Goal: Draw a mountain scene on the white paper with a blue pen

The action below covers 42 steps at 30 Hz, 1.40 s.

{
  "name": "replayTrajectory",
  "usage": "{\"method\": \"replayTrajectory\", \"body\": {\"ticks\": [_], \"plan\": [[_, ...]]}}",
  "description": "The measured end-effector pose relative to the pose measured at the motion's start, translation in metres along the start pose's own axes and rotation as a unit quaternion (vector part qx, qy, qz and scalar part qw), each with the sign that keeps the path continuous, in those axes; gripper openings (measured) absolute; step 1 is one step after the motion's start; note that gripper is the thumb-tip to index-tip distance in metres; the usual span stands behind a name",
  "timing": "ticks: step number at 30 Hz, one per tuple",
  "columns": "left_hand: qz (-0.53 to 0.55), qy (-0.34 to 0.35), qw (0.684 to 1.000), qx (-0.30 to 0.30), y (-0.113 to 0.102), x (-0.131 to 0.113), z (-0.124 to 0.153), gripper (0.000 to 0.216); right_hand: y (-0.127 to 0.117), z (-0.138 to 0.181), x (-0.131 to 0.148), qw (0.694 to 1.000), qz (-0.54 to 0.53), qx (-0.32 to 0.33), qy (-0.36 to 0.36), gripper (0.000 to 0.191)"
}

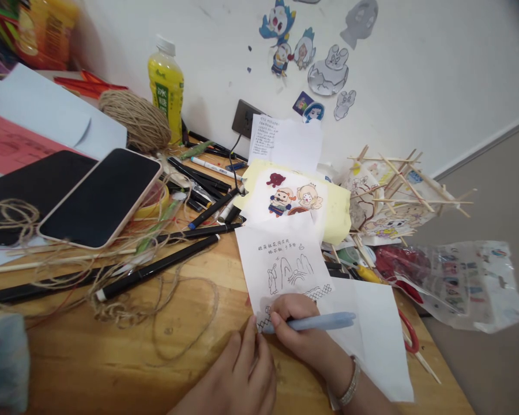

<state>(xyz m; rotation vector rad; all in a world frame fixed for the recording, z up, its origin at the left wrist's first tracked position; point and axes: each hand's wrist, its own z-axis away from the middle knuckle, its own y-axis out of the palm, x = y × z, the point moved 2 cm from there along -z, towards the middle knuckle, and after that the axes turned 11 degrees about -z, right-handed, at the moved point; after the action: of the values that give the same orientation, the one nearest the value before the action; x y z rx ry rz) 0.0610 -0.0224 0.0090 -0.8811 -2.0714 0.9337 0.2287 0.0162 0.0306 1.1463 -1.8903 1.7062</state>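
Pale blue plastic, a slim pen [328, 321] is gripped in the person's right hand [300, 334], its barrel pointing off to the right and its tip at the lower left of a white drawing sheet [285, 259]. We see a beaded bracelet [351, 381] on the right wrist. The left hand [246, 372] lies palm down with its fingers stretched out, holding nothing, one fingertip touching the sheet's lower left corner, just beside the pen tip.

On the sheet we make out two short lines of handwritten characters, a robed figure, rounded hills and crosshatched bands (part of the lower edge is hidden by the right hand). It overlaps a yellow-edged paper [339, 204] with coloured cartoon figures above it, and a plain white sheet [374, 334] to the right.

Around these, the wooden tabletop [90, 369] is crowded. To the left we find a phone [101, 196] with a dark screen, a ball of brown twine [132, 118], a loose tangle of twine [121, 314] and a white-ended black marker [158, 268]. Behind the ball stands a bottle of yellow drink [166, 86]. To the right are a frame of thin wooden sticks [428, 202], a clear plastic bag [480, 282] and a red handle [410, 331]. We also notice cartoon cutouts [328, 75] on the white wall.
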Motion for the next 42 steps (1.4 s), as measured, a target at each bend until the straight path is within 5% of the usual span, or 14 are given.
{"method": "replayTrajectory", "body": {"ticks": [10,22,42], "plan": [[0.004,-0.004,1.0,0.002,0.0001,0.0016,0.0,0.029,-0.0036,-0.0022,-0.0012,0.998,-0.048,-0.042,-0.009,0.036],[-0.006,-0.022,0.999,-0.038,-0.0056,0.0048,-0.0054,0.025,-0.0015,-0.003,-0.0019,0.999,-0.04,-0.03,-0.009,0.035],[0.007,-0.018,1.0,-0.012,0.0011,0.0026,-0.0041,0.025,-0.0024,-0.0029,-0.0003,0.998,-0.048,-0.029,0.007,0.035]]}}
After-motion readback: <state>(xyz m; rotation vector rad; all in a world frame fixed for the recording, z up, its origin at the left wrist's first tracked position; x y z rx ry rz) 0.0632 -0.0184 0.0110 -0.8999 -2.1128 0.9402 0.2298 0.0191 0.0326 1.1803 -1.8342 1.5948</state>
